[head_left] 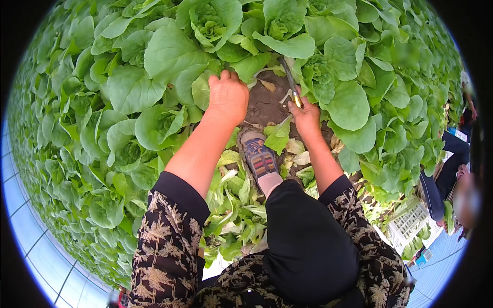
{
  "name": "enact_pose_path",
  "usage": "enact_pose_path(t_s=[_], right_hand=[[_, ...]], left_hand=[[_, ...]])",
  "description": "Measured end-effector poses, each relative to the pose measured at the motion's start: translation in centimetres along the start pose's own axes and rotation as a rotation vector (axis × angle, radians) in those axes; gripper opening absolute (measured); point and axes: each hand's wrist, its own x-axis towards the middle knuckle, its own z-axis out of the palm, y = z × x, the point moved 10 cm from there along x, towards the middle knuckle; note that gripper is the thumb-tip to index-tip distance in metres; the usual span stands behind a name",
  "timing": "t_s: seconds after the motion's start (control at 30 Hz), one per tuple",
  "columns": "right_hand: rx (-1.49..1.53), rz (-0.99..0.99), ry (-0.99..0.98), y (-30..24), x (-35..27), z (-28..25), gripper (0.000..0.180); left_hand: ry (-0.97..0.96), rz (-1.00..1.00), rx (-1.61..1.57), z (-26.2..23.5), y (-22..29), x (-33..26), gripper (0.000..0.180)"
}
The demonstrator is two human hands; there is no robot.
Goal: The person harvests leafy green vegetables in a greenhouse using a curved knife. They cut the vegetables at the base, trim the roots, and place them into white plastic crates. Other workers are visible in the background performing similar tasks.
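Observation:
My left hand [227, 96] is closed on the lower leaves of a leafy green plant [215, 23]; its fingertips are partly hidden among them. A pale round leaf [201, 90] lies against the outer side of that hand. My right hand [307, 117] grips the handle end of a knife [289, 77] with a narrow dark blade and a gold-coloured collar. The blade points away from me, and its tip disappears under the leaves. Between my hands lies bare brown soil [263, 102] with a few dry leaves. A loose green leaf [278, 134] rests just below.
Dense leafy plants [128, 87] surround the patch on the left, far and right sides. My shoe [260, 156] stands on the soil close to my hands. Trimmed leaves [231, 215] lie near my leg. A white plastic crate [408, 222] and another person's dark-clothed legs [434, 192] are at right.

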Motion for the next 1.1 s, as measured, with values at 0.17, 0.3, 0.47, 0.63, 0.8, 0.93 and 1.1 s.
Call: enact_pose_path(t_s=[0.17, 0.3, 0.47, 0.63, 0.8, 0.93, 1.1], right_hand=[[-0.103, -0.291, -0.113, -5.4, -4.2, 0.9, 0.054], [-0.261, -0.441, -0.149, -6.4, -3.3, 1.4, 0.056], [-0.414, -0.482, -0.21, -4.8, -1.2, 2.2, 0.051], [-0.486, -0.528, -0.189, -4.9, -0.4, 2.8, 0.041], [-0.596, -0.513, -0.193, -4.9, 0.5, 4.0, 0.021], [-0.725, -0.399, -0.264, -2.6, 1.6, 5.0, 0.028], [-0.569, -0.508, -0.214, -2.4, 0.8, 5.3, 0.032]], left_hand=[[-0.199, 0.141, 0.164, 0.7, 1.1, -0.1, 0.026], [0.147, 0.057, 0.075, 1.4, -0.8, -0.3, 0.032], [0.185, 0.062, -0.048, 2.2, -1.5, -0.2, 0.027], [0.164, 0.019, -0.068, 2.5, -2.6, -0.3, 0.027], [0.136, -0.001, -0.103, 3.1, -3.0, -0.1, 0.029], [0.125, -0.036, -0.173, 3.7, -3.2, -0.2, 0.031], [0.099, -0.081, -0.247, 4.6, -3.2, -0.9, 0.029]])
